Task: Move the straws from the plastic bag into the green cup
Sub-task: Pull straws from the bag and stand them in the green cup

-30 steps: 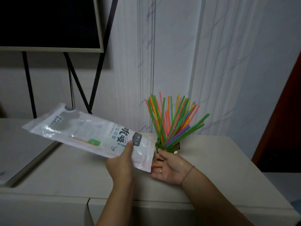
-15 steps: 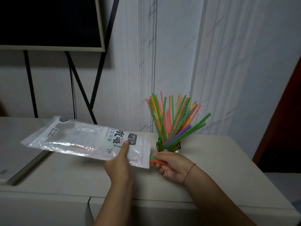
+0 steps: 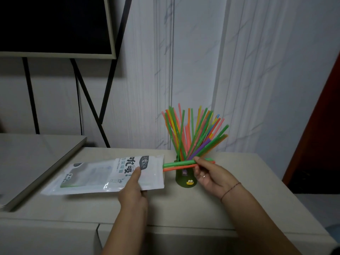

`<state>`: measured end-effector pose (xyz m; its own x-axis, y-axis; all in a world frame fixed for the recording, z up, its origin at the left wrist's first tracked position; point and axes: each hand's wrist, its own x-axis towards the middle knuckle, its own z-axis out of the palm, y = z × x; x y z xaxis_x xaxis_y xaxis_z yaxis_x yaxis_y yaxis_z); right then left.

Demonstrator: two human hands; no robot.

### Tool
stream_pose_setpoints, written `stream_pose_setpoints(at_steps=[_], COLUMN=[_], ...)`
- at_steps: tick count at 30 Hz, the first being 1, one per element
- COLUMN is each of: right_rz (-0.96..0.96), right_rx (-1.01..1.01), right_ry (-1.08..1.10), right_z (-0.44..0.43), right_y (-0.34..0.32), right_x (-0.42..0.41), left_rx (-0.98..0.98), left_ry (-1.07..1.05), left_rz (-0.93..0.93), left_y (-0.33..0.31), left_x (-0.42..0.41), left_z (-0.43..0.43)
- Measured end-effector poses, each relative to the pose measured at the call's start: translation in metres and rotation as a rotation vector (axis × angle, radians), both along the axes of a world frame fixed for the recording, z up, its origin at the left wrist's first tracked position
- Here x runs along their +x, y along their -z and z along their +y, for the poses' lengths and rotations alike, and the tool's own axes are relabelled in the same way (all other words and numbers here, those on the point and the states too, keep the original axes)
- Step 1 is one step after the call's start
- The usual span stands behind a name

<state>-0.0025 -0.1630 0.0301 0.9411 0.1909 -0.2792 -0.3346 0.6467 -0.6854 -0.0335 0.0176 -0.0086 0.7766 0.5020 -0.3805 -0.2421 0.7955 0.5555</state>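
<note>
Green and orange plastic straws (image 3: 176,164): right hand (image 3: 211,178) pinches them, left hand (image 3: 133,190) grips the printed plastic bag (image 3: 95,178); pull straight.

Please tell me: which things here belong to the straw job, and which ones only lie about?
Belong to the job:
- plastic bag, gripped by the left hand
- green and orange straws, partly out of the bag, pinched by the right hand
- green cup
- straws in the cup

Just lying about:
- dark framed screen
- black stand
- flat grey panel
</note>
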Motion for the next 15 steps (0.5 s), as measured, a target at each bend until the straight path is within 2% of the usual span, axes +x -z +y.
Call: stream_pose_setpoints(at_steps=[7,15], right_rz=[-0.015,-0.116], right_rx=[0.034,-0.162], right_ry=[-0.081,0.189], right_z=[0.036,0.017], right_y=[0.011,0.003], right_x=[-0.009,0.002], left_rx=[0.057,-0.002], left_ry=[0.068,0.031], left_rz=[0.018,0.029], left_y=[0.001,0.003], left_x=[0.0,0.002], left_z=[-0.016,-0.005])
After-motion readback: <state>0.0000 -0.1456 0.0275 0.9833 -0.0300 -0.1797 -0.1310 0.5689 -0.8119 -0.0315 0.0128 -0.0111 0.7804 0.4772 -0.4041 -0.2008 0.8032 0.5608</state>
